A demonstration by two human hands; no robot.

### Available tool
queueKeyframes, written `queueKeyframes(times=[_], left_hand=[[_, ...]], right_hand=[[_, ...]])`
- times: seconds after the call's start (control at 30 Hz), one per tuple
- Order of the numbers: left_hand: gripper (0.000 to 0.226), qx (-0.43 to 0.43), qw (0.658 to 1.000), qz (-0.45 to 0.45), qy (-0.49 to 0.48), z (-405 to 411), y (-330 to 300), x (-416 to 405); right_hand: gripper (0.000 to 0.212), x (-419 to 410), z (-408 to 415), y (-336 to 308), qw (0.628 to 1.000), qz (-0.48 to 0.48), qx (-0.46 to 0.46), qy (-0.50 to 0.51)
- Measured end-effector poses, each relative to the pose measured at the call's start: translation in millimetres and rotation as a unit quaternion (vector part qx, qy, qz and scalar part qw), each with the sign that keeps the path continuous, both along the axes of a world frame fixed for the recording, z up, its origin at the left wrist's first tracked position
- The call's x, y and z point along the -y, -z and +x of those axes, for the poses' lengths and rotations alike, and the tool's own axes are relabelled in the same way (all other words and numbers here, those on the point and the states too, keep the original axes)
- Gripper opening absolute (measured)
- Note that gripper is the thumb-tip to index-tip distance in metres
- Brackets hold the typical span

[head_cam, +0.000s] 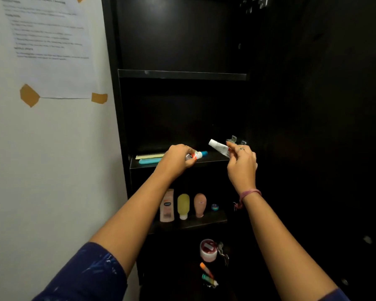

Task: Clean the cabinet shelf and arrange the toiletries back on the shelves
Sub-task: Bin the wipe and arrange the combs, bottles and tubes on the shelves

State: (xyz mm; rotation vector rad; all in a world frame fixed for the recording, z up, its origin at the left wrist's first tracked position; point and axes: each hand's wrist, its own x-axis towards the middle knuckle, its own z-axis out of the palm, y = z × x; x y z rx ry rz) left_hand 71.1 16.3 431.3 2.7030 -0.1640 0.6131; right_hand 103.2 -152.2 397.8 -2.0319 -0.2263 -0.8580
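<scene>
Dark cabinet [182, 74]: left hand [178, 158] grips half-hidden blue-capped tube [199, 154], right hand [241, 161] pinches white tube [218, 146].

1. Both arms reach forward and up, forearms bare, dark blue sleeves pushed up near the elbows.
2. Left hand [178, 158] knuckles up, fingers curled in a grip around a small item.
3. Right hand [242, 164] raised slightly higher, back toward camera, thumb and fingers pinching; ring on one finger, pink thread band at wrist.
</scene>
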Motion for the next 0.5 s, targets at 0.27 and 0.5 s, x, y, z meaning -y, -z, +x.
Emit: queueKeyframes(times=[0.27,0.5], left_hand=[[0.034,-0.039,0.999,-0.007,0.002,91.5,-2.3,8.8],[0.035,-0.071,0.997,0.011,0.013,136.6,5.5,13.9]], right_hand=[[0.043,-5.8,70.5,-17.1,0.998,0.000,0.058,-0.034],[0.037,-16.8,93.3,-12.6,0.994,-0.047,0.090,-0.030]])
